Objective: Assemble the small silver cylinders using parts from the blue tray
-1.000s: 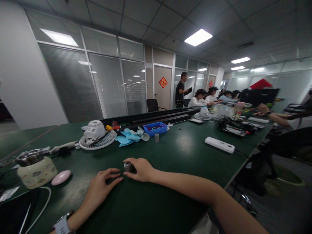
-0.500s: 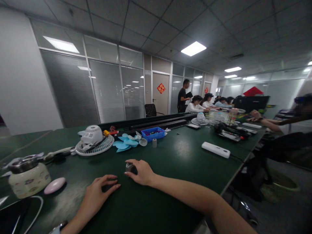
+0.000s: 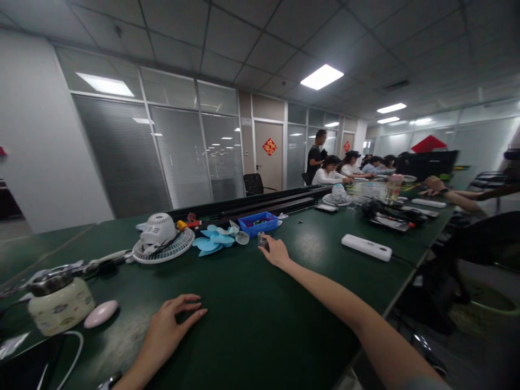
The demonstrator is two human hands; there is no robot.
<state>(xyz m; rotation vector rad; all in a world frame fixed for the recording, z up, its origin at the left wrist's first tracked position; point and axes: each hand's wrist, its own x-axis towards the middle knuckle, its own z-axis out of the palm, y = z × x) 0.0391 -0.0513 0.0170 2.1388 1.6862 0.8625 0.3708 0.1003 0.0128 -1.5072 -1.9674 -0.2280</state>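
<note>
My right hand [image 3: 277, 252] reaches out over the green table [image 3: 227, 325], just in front of a blue tray. Its thumb and fingers are closed on a small grey metal cylinder [image 3: 264, 244], partly hidden by the fingertips. Right behind it shows the top of another small grey cylinder [image 3: 260, 234]; whether the two touch I cannot tell. My left hand [image 3: 173, 325] rests near the front of the table, fingers curved and apart from the thumb, with nothing in it.
Behind are the blue tray [image 3: 259, 223] with small parts, blue fan blades [image 3: 213, 241] and a white fan body [image 3: 159, 233]. At left stand a patterned jar [image 3: 60, 309] and a pink oval object [image 3: 101, 314]. A white power strip [image 3: 366, 247] lies right; people sit farther back.
My right hand has carried the small grey cylinder away and to the right, up to the other cylinder near the blue tray. My left hand stays almost where it was. The view has shifted slightly.
</note>
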